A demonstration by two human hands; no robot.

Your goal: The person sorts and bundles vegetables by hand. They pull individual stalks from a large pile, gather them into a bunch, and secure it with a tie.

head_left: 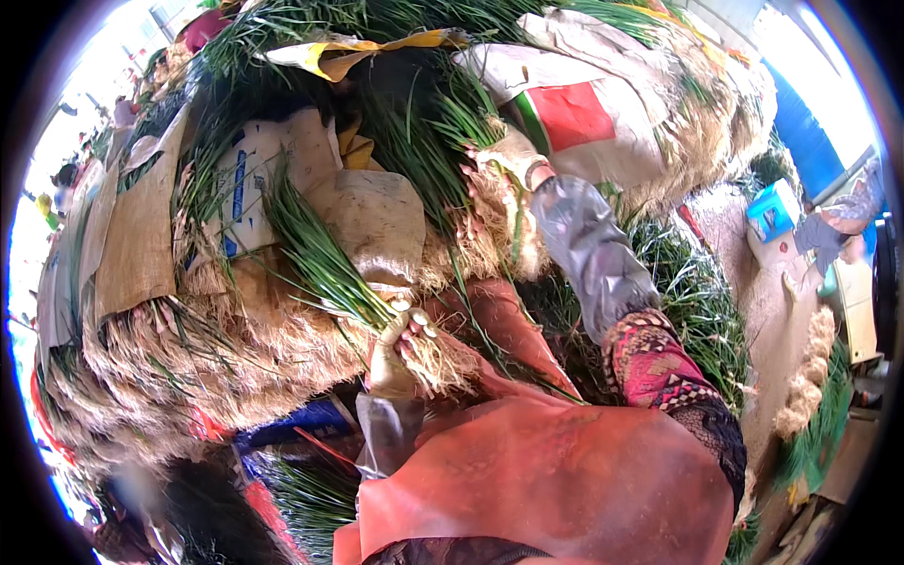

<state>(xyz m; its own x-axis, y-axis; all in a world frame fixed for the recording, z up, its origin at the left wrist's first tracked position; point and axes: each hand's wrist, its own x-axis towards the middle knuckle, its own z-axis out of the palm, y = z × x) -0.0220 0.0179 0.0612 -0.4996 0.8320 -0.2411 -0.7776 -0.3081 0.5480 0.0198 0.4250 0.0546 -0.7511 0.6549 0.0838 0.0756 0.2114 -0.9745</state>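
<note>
My left hand (391,350) is closed round a bunch of green onions (334,259) at the root end. The green leaves point up and to the left, and the pale stalk ends and roots stick out on the right of my fist. My right hand (511,155) reaches forward to the pile, its fingers closed on green onion stalks (471,122) there. Those fingers are partly hidden by leaves. A long heap of green onions (254,363) lies before me, its roots facing me. A grey plastic sleeve (589,250) covers my right forearm.
Sacking (372,212) and a white sack with a red patch (574,118) lie over the heap. An orange apron (546,471) covers my lap. More loose green onions (673,282) lie at my right. Another person's arm (847,207) is near a blue-and-white container (774,221).
</note>
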